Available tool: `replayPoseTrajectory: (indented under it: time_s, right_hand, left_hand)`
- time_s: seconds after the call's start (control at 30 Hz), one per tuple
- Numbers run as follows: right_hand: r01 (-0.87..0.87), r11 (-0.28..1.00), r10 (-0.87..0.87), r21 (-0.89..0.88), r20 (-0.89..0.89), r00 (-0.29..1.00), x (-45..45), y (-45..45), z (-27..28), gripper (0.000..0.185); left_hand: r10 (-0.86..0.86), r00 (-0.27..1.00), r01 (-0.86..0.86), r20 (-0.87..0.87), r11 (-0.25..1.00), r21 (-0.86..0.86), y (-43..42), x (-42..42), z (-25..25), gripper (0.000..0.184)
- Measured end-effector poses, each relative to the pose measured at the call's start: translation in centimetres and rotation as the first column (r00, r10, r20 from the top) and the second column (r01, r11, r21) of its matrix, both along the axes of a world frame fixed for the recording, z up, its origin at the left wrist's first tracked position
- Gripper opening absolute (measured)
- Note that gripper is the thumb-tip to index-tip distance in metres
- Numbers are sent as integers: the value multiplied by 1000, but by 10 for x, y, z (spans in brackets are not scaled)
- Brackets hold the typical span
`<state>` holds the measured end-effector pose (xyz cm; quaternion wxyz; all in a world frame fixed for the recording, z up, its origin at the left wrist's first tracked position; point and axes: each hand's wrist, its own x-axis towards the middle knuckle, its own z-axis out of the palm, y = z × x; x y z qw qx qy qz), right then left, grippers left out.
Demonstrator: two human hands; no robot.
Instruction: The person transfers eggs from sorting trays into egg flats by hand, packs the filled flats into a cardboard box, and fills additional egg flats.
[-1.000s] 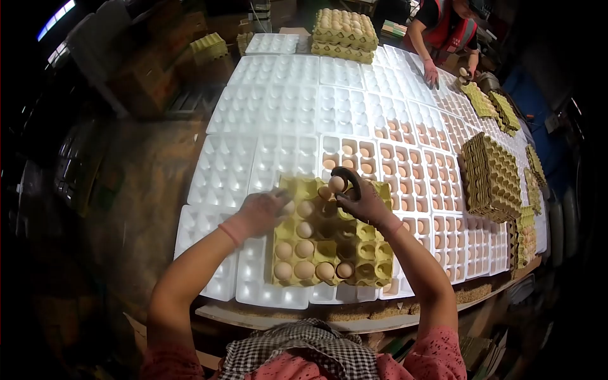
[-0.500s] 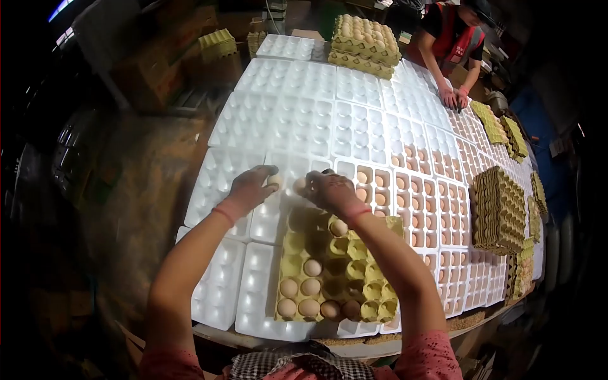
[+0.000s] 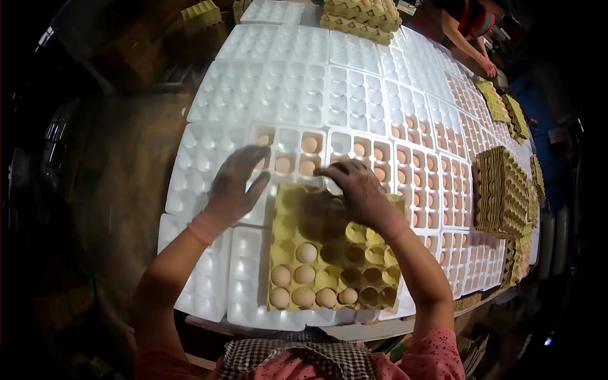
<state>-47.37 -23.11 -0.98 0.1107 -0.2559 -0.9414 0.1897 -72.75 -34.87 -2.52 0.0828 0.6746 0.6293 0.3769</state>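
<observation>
My left hand (image 3: 237, 182) is over the foam egg tray (image 3: 278, 132), thumb and fingers apart and nothing visible in it. Its fingertips are beside an egg (image 3: 262, 140) in one of the cells. Several more eggs, such as one egg (image 3: 310, 144), sit in that tray. My right hand (image 3: 363, 190) hovers over the far edge of the yellow pulp egg tray (image 3: 328, 278), its fingers loosely bent and apart. Eggs (image 3: 304, 274) fill part of the pulp tray's near left side. Shadow and my right hand obscure some of its far cups.
White foam trays (image 3: 218, 92) cover the table, with eggs in many on the right. Stacked pulp trays (image 3: 500, 193) stand at the right. Another stack (image 3: 358, 22) with eggs is at the back. A co-worker's hand (image 3: 486, 66) is at the far right.
Both hands have let go of their eggs, and eggs now show in the foam tray. My hands have drawn apart, the right one back over the pulp tray. The view has tilted down.
</observation>
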Motion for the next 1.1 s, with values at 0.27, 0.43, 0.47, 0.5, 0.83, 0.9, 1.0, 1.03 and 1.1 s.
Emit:
replayPoseTrajectory:
  time_s: [0.27,0.43,0.47,0.5,0.83,0.9,1.0,1.03,1.1]
  right_hand:
    - [-114,643,-505,-757,-531,681,57,-56,-29,33]
    - [-59,989,49,-135,-80,996,41,-104,-21,29]
    - [-56,994,61,-91,58,996,36,-106,-35,32]
    - [-57,997,65,-44,196,978,31,-106,-31,36]
    - [-86,986,90,140,-23,996,48,-142,-10,30]
    - [-172,960,99,219,310,946,36,-149,-27,27]
    - [-105,967,165,-233,259,952,38,-120,19,46]
    - [-108,969,166,-223,259,951,33,-104,21,46]
    - [-33,987,12,-156,-134,991,18,-67,25,43]
  left_hand:
    - [-155,986,132,-67,956,-263,-131,70,17,55]
    - [-353,847,197,-398,903,-382,-153,94,1,51]
    - [-362,844,158,-395,873,-462,-146,96,3,51]
    - [-369,842,116,-393,836,-536,-141,96,6,51]
    - [-464,855,298,-233,806,-511,-172,105,33,50]
    - [-575,730,288,-368,748,-598,-169,111,6,54]
    - [-578,792,334,-197,681,-652,-158,98,22,54]
    - [-573,794,331,-203,688,-646,-152,88,28,54]
    - [-279,934,355,222,790,-500,-138,59,40,51]
